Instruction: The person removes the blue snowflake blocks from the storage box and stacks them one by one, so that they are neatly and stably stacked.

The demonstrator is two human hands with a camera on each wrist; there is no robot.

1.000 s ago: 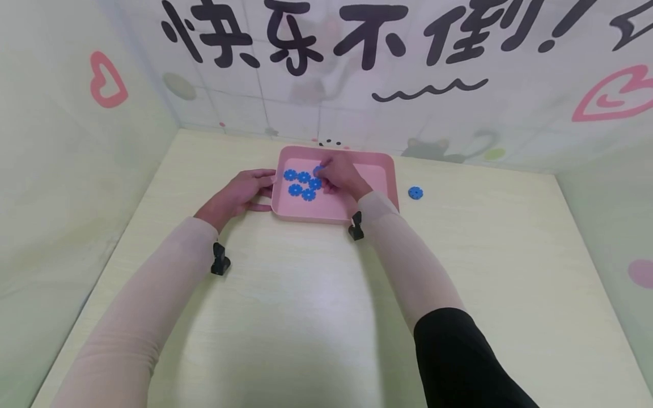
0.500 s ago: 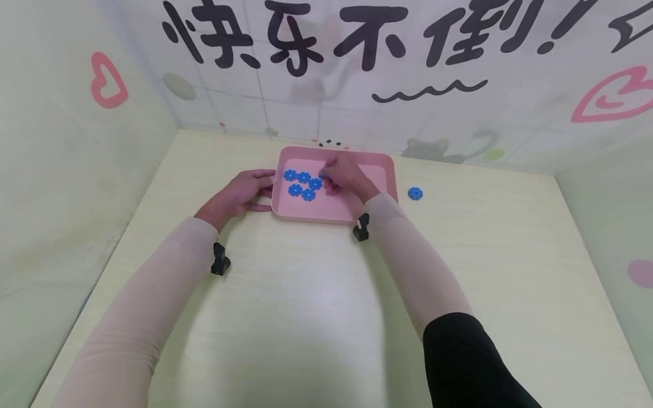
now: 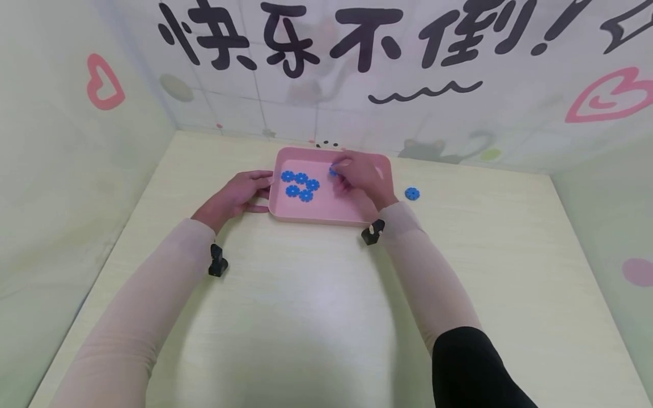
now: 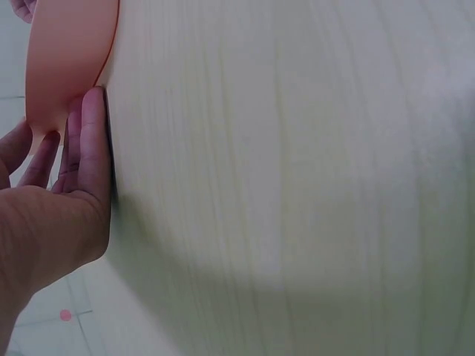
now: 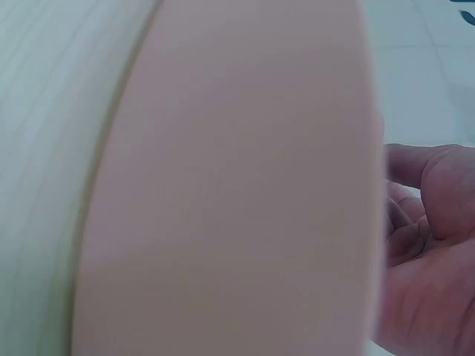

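Observation:
Several blue notched plastic discs (image 3: pixel 306 195) lie in a loose cluster in the left half of a shallow pink tray (image 3: pixel 301 216). Over the tray, my right hand (image 3: pixel 359 173) pinches another blue disc (image 3: pixel 333 170) between thumb and fingertips. In the right wrist view the tray's side wall (image 5: pixel 230 178) hides the fingertips and that disc. My left hand (image 3: pixel 242 192) rests at the tray's left end, its fingers extended against the outer wall. The left wrist view shows those fingers (image 4: pixel 93 141) low beside the tray's rounded corner.
One more blue disc (image 3: pixel 412 194) lies on the pale wooden table (image 3: pixel 306 317), right of the tray. Behind the tray rises a printed fabric backdrop (image 3: pixel 285 113), with side panels at left and right. Each wrist carries a small black camera (image 3: pixel 217 262).
My right hand has picked the blue disc up from beside the cluster and moved right with it across the tray. The left hand keeps its place at the tray's end.

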